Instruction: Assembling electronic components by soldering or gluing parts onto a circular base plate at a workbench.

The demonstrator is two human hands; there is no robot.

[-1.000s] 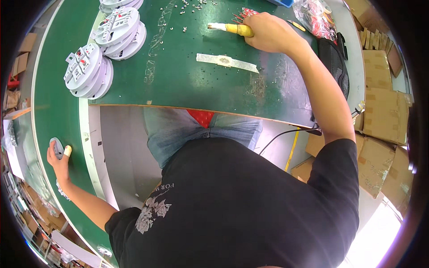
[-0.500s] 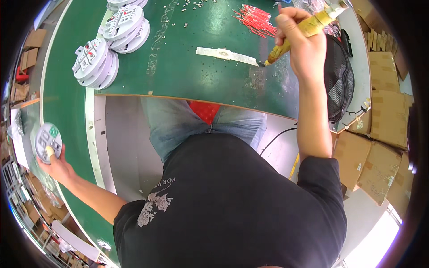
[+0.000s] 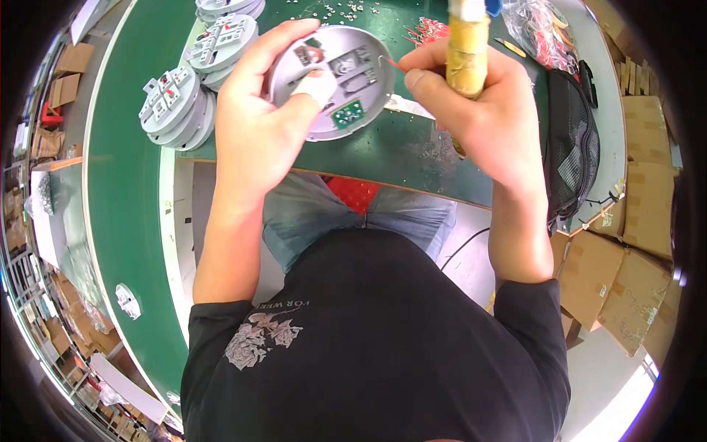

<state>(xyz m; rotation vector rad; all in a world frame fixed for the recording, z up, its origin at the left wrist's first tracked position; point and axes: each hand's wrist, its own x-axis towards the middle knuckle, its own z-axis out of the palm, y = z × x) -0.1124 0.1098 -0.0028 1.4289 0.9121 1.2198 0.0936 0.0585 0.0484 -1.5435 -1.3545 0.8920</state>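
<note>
My left hand (image 3: 258, 125) grips a round grey plastic housing (image 3: 372, 96) by its rim, hollow side up. The thumb, wrapped in a pale covering, presses inside. A small green circuit board (image 3: 347, 113) sits in the housing near its lower edge. At the right rim, my right hand (image 3: 486, 110) pinches a thin red wire (image 3: 394, 65) between thumb and forefinger. The same hand also holds a thick tool wrapped in yellow tape (image 3: 467, 59), roughly upright; its kind I cannot make out. Behind the hands, a white strip (image 3: 409, 106) lies on the green table (image 3: 324, 156).
Stacked grey round housings (image 3: 173, 110) stand at the left. Small metal parts (image 3: 339, 11) and red wires (image 3: 426, 31) lie at the back. To the right are a black mesh bag (image 3: 573, 147), a clear plastic bag (image 3: 534, 29) and cardboard boxes (image 3: 615, 283).
My left hand has brought the round housing from the far left to the front of me. My right hand has moved its tool off the white strip and turned it upright, bringing the red wire to the housing.
</note>
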